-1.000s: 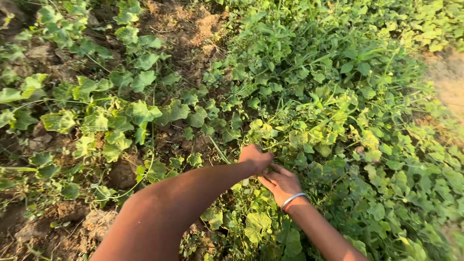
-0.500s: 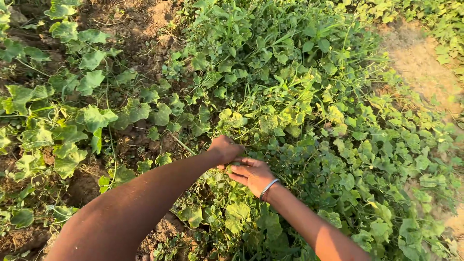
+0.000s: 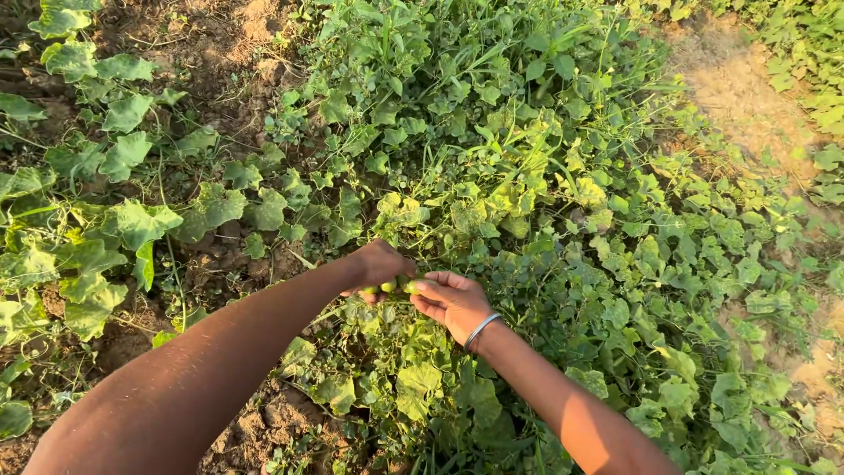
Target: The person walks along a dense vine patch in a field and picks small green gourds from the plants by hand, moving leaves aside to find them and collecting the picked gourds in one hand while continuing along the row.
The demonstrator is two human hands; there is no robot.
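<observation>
- Left hand [image 3: 380, 264] closes its fingers around small green fruits [image 3: 389, 286] at centre, above the vine leaves [image 3: 413, 387].
- Right hand [image 3: 453, 301], wearing a metal bangle [image 3: 481, 330], pinches the same fruits from the right.

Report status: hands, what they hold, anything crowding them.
Left hand and right hand both pinching small green fruits. Vine leaves crowd close around. Bare soil below.
</observation>
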